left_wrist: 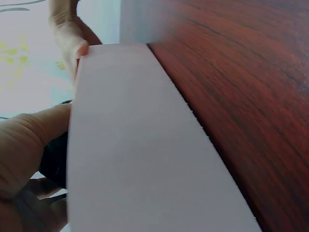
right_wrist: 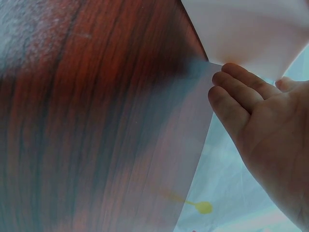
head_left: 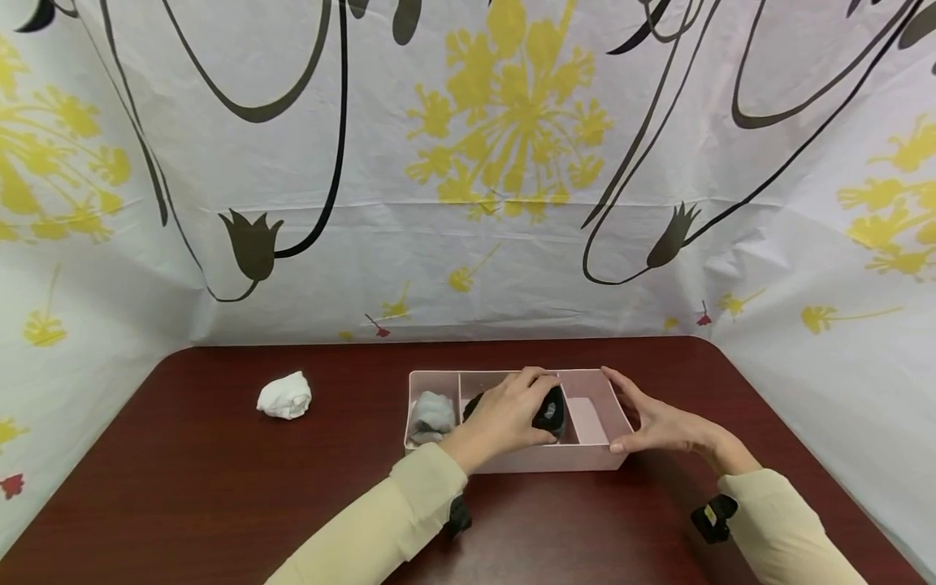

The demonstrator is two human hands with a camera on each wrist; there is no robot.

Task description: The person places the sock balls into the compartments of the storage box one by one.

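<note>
A pale pink box (head_left: 541, 460) with three compartments sits on the table. My left hand (head_left: 504, 416) reaches into its middle compartment and holds a black cloth bundle (head_left: 553, 410) that bears a small grey mark. Fingers curve over the bundle, hiding much of it. My right hand (head_left: 661, 424) grips the box's right end, thumb at the front corner and fingers toward the back one. In the left compartment lies a grey cloth bundle (head_left: 431, 416). The left wrist view has the box's long front wall (left_wrist: 130, 135) close up, with the black bundle partly visible behind the left thumb.
On the dark red-brown table (head_left: 219, 487), left of the box, lies a crumpled white cloth bundle (head_left: 285, 396). A white sheet (head_left: 380, 268) with yellow and grey plant prints hangs behind the table and along both sides.
</note>
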